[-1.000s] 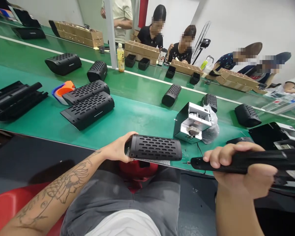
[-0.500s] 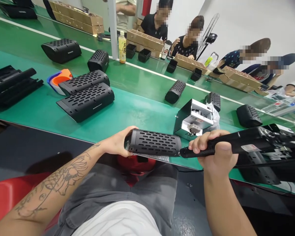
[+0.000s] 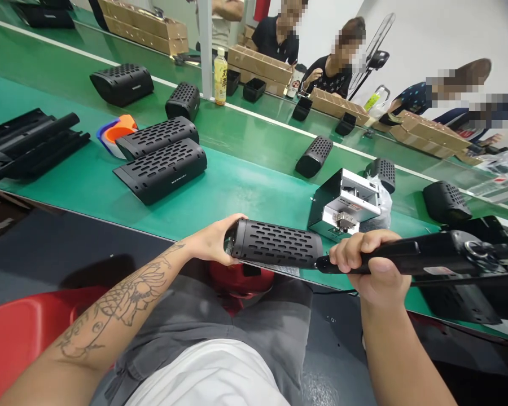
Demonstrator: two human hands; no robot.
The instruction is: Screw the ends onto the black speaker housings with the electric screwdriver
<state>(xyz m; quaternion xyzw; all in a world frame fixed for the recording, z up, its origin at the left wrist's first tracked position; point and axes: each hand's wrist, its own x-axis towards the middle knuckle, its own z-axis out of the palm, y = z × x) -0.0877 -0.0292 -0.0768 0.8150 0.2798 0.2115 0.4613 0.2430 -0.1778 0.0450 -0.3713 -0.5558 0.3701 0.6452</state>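
Note:
My left hand [image 3: 214,242] grips the left end of a black perforated speaker shell [image 3: 277,244] lying sideways at the near edge of the green belt [image 3: 245,186]. My right hand [image 3: 375,268] is wrapped round a black electric screwdriver [image 3: 410,256] held level, its tip against the shell's right end. Just behind stands a small metal screw feeder box [image 3: 342,206].
Two long black speaker shells [image 3: 163,158] lie left of centre, with an orange and blue tape roll [image 3: 114,132] and black plastic parts [image 3: 29,144] further left. More shells are scattered on the belt. Several people sit across it by cardboard trays [image 3: 260,62] and a bottle [image 3: 220,67].
The screwdriver has moved left from apart to touching the shell's right end. The view has shifted slightly; my left hand keeps its hold on the shell.

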